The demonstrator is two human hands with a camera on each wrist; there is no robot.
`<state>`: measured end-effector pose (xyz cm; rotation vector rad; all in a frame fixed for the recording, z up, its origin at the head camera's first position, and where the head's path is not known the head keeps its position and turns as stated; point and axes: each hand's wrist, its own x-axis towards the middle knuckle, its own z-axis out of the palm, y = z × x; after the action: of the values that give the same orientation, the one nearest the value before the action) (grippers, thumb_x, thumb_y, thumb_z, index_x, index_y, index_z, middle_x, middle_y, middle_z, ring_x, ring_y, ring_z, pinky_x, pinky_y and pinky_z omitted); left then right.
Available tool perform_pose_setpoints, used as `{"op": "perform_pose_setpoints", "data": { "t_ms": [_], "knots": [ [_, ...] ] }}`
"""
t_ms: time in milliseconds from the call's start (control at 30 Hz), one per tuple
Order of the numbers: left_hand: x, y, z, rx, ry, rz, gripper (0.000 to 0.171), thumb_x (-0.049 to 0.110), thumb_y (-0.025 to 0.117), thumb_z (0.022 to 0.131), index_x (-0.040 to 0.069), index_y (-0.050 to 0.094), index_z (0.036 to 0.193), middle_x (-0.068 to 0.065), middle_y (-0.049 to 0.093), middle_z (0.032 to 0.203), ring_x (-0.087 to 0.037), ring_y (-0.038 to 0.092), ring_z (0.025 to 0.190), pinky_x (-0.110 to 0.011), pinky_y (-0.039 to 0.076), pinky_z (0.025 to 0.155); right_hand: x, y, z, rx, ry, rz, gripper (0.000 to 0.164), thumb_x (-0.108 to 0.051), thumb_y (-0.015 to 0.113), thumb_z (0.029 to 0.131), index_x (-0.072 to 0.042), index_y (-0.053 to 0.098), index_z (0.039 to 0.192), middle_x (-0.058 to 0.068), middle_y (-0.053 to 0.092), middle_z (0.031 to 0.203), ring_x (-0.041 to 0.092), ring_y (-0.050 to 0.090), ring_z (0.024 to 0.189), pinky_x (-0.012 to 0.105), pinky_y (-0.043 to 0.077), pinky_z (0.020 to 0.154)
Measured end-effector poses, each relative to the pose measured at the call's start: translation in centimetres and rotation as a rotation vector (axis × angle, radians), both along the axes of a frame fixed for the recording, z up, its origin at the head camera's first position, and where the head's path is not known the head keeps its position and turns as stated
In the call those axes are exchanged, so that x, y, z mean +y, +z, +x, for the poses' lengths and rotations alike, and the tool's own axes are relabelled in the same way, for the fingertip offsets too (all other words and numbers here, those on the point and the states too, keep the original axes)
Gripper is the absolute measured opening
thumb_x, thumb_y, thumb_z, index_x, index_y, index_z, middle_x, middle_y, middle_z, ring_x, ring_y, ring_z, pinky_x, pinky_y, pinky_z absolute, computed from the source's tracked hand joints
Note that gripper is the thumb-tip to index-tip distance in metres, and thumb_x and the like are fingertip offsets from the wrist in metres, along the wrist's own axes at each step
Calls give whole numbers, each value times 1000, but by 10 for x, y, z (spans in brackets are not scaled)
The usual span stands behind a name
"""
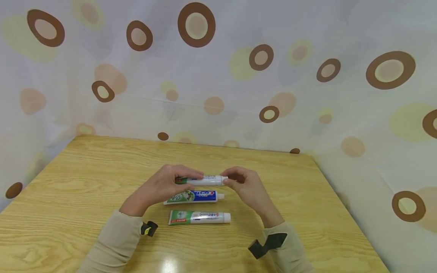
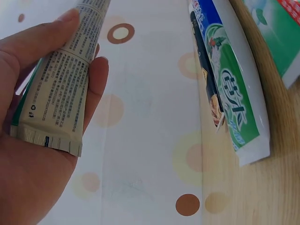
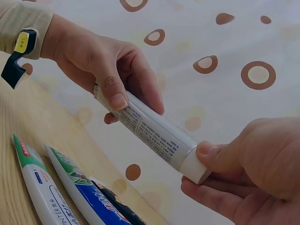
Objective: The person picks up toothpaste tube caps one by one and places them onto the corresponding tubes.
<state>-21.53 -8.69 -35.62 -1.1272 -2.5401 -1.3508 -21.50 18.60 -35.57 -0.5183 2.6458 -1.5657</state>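
Both hands hold a white toothpaste tube point(image 1: 209, 181) level above the table. My left hand point(image 1: 160, 185) grips its green crimped end and body between thumb and fingers. At the other end, my right hand point(image 1: 250, 189) pinches the white cap point(image 3: 194, 168) with thumb and fingertips. The cap sits on the tube, whose printed back point(image 2: 61, 89) faces the left wrist camera. Nearer the person lie a blue-and-green toothpaste tube point(image 1: 205, 196) and a green-and-white toothpaste tube point(image 1: 201, 217), side by side, caps to the right.
A dark tube or packet point(image 3: 115, 201) lies beyond the blue-and-green tube, hidden in the head view. The wooden table point(image 1: 290, 242) ends against a white cloth point(image 1: 218, 83) with brown-ringed dots at back and sides. Black camera straps point(image 1: 268, 244) circle both sleeves.
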Motion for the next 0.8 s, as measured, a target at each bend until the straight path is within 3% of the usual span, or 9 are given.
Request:
{"op": "perform_pose_setpoints", "data": {
  "t_ms": [200,467,800],
  "knots": [
    [-4,-6,-2,-49,1,-1,32,14,74,89,20,73,121,-2,71,123,-11,67,99,-23,56,77,2,-5,-4,-12,26,2,16,-14,65,96,-13,71,111,6,71,110,17,66,95,32,55,85],
    [-12,-8,-7,-70,24,8,29,21,76,88,21,75,117,1,74,114,-15,66,85,-24,56,70,12,-8,-12,-9,34,14,16,-16,65,96,-14,71,111,5,71,109,17,66,95,34,54,86],
    [-14,-1,-23,-27,18,-47,26,13,70,92,20,75,118,-2,73,119,-12,65,90,-25,54,73,14,-5,-26,27,19,76,16,-13,67,95,-15,72,111,4,70,113,21,66,111,39,55,93]
  ]
}}
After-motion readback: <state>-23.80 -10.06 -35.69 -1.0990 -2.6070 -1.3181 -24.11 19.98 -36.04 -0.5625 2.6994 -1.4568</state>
